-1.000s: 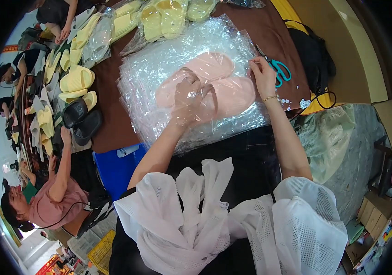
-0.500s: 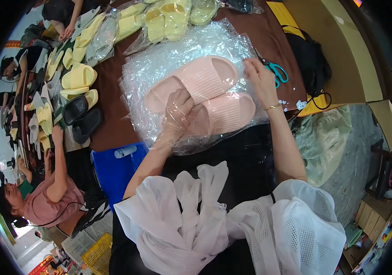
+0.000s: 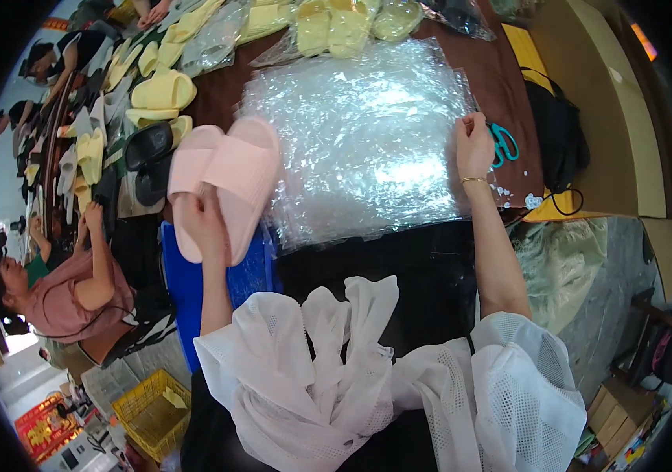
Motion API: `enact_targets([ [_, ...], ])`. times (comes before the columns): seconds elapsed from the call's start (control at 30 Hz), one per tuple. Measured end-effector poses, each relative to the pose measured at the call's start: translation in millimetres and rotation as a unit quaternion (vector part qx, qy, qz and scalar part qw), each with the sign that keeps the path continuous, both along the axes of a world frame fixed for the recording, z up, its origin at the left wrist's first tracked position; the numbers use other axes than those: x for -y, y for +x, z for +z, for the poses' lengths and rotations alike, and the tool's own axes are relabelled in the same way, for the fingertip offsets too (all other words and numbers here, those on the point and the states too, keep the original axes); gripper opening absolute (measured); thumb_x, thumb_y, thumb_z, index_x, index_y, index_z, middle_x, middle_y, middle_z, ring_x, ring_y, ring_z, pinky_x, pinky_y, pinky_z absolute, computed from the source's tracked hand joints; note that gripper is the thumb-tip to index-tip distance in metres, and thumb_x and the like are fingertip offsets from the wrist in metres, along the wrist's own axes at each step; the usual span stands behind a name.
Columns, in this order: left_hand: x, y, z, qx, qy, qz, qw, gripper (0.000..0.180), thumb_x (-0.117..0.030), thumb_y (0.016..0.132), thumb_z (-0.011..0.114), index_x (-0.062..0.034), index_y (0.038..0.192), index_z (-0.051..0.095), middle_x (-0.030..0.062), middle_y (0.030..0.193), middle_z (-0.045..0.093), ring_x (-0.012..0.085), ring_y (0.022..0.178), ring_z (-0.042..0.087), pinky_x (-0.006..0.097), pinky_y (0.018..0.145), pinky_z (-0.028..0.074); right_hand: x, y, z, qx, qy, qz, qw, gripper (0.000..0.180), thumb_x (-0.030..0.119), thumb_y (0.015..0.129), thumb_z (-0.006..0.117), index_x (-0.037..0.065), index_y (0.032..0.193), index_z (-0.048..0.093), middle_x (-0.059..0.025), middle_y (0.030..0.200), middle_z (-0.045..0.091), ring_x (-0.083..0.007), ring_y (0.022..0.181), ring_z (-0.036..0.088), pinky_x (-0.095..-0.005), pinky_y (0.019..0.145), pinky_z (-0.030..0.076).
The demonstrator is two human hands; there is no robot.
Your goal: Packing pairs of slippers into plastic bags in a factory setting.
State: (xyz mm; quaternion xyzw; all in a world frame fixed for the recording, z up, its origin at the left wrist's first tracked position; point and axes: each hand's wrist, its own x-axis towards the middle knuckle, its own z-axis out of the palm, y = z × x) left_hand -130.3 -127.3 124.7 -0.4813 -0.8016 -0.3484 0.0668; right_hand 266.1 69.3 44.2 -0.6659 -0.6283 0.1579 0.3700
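Observation:
A pair of pink slippers [image 3: 245, 169] with ribbed straps hangs over the left edge of the table, uncovered by film. My left hand [image 3: 200, 223] grips the pair between the two soles, its fingers partly hidden by them. Flat on the table lies a thick stack of clear plastic bags [image 3: 359, 141], glossy and crinkled. Along its right edge rests my right hand [image 3: 473, 145], fingers curled together; whether they pinch a bag's edge is hidden. Teal-handled scissors [image 3: 503, 145] lie just right of that hand.
Bagged yellow slippers [image 3: 334, 27] line the far edge. Loose yellow slippers [image 3: 163, 90] and black slippers [image 3: 147, 147] sit at the left. A blue bin [image 3: 253, 275] stands below the table's left edge, a cardboard box [image 3: 627, 110] at the right. A co-worker [image 3: 76, 295] sits at the left.
My left hand has carried the pink slippers left, off the bag stack and out from under the clear film. My right hand stays by the stack's right edge, fingers now more curled.

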Motion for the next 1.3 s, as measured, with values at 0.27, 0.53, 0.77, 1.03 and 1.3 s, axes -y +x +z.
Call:
enact_targets([
  [0.27,-50,122,71,-0.041,0.170,-0.255,0.951,0.008,-0.009,0.075,0.060,-0.0026,0.079,0.061,0.0089,0.074,0.057,0.0221,0.071,0.055,0.033,0.064,0.043,6,-19,2,0.019,-0.001,0.008,1.000,0.021,0.025,0.084,0.056,0.005,0.089,0.054,-0.0161,0.077,0.062,-0.0336,0.071,0.060,-0.0422,0.062,0.045],
  [0.53,-112,147,-101,0.048,-0.002,-0.182,0.982,0.023,-0.024,0.083,0.058,-0.0015,0.084,0.059,0.0177,0.088,0.057,0.0325,0.082,0.057,0.043,0.069,0.047,-4,-1,-30,0.007,0.011,0.034,0.999,0.021,0.025,0.086,0.056,0.005,0.088,0.053,-0.0131,0.075,0.061,-0.0299,0.067,0.060,-0.0406,0.062,0.045],
  [0.77,-136,126,-84,0.032,-0.229,-0.275,0.933,0.037,-0.037,0.081,0.057,-0.0012,0.083,0.062,0.0155,0.079,0.063,0.0291,0.070,0.063,0.041,0.060,0.050,-8,5,-34,0.005,0.028,0.046,0.999,0.019,0.021,0.085,0.061,0.004,0.089,0.055,-0.0077,0.070,0.058,-0.0199,0.062,0.056,-0.0340,0.059,0.045],
  [1.03,-129,124,-102,0.054,-0.106,-0.224,0.967,0.036,-0.038,0.080,0.058,-0.0026,0.075,0.064,0.0161,0.077,0.063,0.0309,0.070,0.062,0.042,0.063,0.049,-29,25,-52,-0.225,-0.078,0.129,0.963,0.008,0.008,0.084,0.061,0.001,0.087,0.057,-0.0001,0.078,0.054,-0.0093,0.070,0.048,-0.0229,0.065,0.041],
  [1.3,-123,128,-94,0.030,-0.132,-0.211,0.968,0.038,-0.040,0.078,0.057,-0.0024,0.079,0.065,0.0139,0.085,0.064,0.0280,0.077,0.063,0.040,0.064,0.051,-2,8,-1,-0.086,0.034,0.069,0.993,0.019,0.006,0.084,0.059,0.003,0.103,0.056,-0.0076,0.100,0.055,-0.0168,0.085,0.052,-0.0301,0.076,0.044],
])
